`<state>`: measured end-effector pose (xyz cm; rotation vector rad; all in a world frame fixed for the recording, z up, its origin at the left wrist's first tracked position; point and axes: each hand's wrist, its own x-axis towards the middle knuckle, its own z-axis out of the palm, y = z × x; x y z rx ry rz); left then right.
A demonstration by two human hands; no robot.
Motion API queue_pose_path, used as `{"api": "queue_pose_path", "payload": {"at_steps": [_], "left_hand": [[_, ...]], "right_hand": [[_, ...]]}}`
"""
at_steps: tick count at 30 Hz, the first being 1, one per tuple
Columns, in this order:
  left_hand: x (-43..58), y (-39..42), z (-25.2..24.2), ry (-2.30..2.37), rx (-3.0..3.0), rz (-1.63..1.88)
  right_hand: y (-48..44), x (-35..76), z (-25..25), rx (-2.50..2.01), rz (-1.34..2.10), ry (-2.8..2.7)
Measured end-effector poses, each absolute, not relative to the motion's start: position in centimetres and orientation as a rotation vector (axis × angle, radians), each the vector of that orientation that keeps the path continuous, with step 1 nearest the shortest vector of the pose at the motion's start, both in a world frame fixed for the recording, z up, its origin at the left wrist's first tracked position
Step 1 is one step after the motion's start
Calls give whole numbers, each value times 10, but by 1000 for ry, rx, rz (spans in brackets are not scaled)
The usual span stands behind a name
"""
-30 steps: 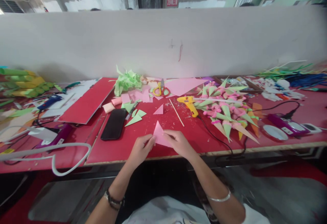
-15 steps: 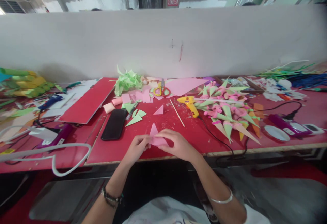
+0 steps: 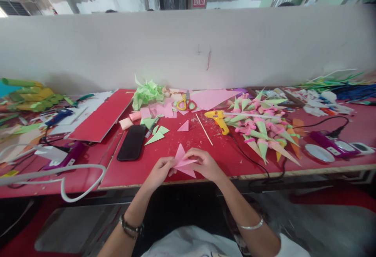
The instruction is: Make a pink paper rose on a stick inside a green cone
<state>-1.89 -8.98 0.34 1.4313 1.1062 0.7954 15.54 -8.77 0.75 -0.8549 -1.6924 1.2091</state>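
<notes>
pink paper piece (image 3: pixel 182 163) pinched between left hand (image 3: pixel 158 171) and right hand (image 3: pixel 205 164), fingers closed on it

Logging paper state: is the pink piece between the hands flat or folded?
Partly folded: the pink paper shows two overlapping pointed flaps, pinched by left hand and right hand.

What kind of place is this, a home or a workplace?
Probably a craft workshop: a long red workbench holds a pile of finished paper cones, a glue gun and scissors, while the left hand and right hand hold pink paper.
</notes>
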Motion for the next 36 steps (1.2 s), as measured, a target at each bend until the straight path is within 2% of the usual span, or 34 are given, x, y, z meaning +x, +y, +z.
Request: {"api": "queue_pose_path", "payload": {"at_steps": [9,25,32,36], "left_hand": [[-15,-92,2,1037,1640,694],[-10,-95,2,1163,1766,712],[-10,-92,5,1087,1691,729],[-14,-91,5,1097,1587,781]], "right_hand": [[-89,149,0,-1050,1313,-1476],[-94,150,-2,-1135,1033,-1643],[-96,150,7,-1097,954,-1758],[-96,158,11,-916,928,-1925]]}}
